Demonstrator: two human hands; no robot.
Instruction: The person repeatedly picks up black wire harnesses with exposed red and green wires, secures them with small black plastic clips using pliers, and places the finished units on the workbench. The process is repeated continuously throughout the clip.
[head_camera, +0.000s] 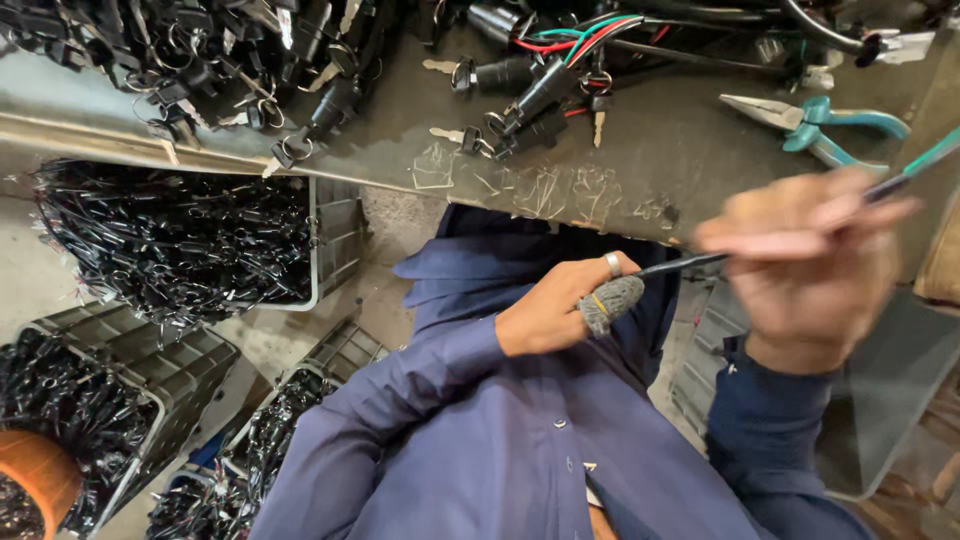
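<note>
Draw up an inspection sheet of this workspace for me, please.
Surface: dark metal bench, scratched near its edge.
Job's things: thin black wire, teal at its far end.
Clutter: key switches with keys; teal-handled pliers.
Grippers: left hand, with a ring and a wrapped fingertip, pinches the wire; right hand, blurred, grips it further along.
Cables: red, green and black leads among the switches.
Surroundings: grey crates of black parts on the floor.

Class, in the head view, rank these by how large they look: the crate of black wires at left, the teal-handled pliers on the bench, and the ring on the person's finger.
1. Crate, by far the largest.
2. Pliers.
3. Ring, smallest, though it sits nearer the camera than the others.
</note>
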